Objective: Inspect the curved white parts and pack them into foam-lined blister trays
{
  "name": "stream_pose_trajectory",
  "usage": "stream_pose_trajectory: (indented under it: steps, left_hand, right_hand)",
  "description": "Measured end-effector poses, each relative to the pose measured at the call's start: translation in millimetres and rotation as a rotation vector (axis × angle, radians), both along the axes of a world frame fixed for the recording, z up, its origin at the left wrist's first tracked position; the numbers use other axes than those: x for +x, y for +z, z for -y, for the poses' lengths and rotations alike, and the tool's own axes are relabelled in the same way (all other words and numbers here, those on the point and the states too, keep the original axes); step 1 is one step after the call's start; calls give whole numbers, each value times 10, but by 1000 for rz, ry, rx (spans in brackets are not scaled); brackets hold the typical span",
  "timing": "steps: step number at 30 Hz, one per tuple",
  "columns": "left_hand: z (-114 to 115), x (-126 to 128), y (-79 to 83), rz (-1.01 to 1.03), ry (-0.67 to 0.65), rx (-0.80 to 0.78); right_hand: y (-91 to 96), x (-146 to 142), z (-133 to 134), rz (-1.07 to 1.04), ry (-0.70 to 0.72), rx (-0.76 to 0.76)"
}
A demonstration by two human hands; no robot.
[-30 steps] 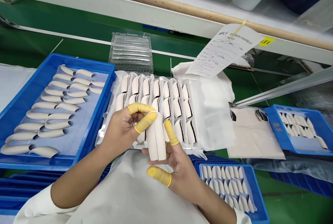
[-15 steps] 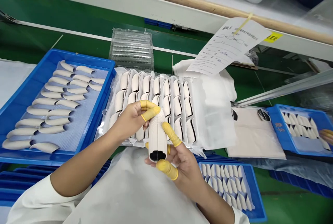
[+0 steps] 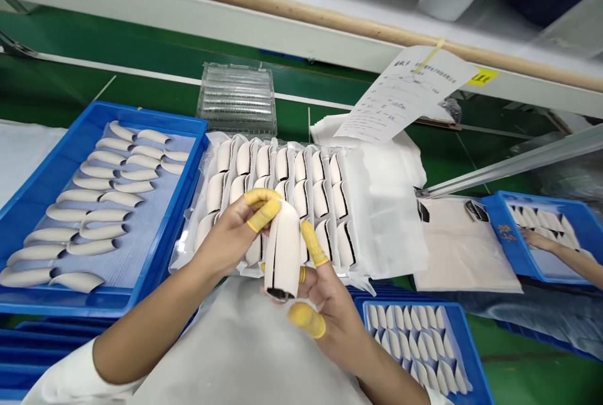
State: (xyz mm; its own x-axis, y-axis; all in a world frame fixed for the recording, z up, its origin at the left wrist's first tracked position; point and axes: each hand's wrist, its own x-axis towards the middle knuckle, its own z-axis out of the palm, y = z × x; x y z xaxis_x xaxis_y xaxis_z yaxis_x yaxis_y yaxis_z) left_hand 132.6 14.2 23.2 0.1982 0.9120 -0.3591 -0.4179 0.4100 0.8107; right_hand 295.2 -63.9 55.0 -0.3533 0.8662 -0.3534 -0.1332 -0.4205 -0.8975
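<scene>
A cream, ribbed, curved shell (image 3: 283,245) with a dark lining and a narrow lengthwise gap is held between my hands. Yellow finger cots cover several fingertips. My left hand (image 3: 238,227) pinches its upper end between thumb and finger. My right hand (image 3: 332,301) cradles the lower part, with the index finger along its right side and other fingers partly hidden behind it; the thumb stands off the shell. Just beyond, rows of similar shells with black edges stand in a clear plastic tray (image 3: 181,248) lined with white sheets.
At left, a blue tray (image 3: 155,254) holds rows of cream shells; another blue tray (image 3: 475,361) is at lower right. A co-worker's hand (image 3: 541,240) reaches into a far-right tray (image 3: 504,223). A paper form (image 3: 405,94) hangs from the shelf edge (image 3: 301,6). Clear trays (image 3: 237,100) stand behind.
The shell has turned slightly, its gap now left of centre and looking wider. My right thumb has come off its lower end. The co-worker's hand has moved further into the far-right tray.
</scene>
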Motion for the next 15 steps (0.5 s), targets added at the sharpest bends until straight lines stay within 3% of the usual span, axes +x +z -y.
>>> stream_pose_trajectory:
  steps: [4, 9, 15]
  left_hand:
    - [115, 2, 142, 74, 125, 105]
    - [231, 69, 204, 195, 189, 106]
    - [315, 130, 211, 299, 194, 0]
  right_hand:
    - [42, -51, 3, -302, -9, -194]
    - [53, -122, 110, -590, -22, -457]
    - [36, -100, 255, -628, 95, -429]
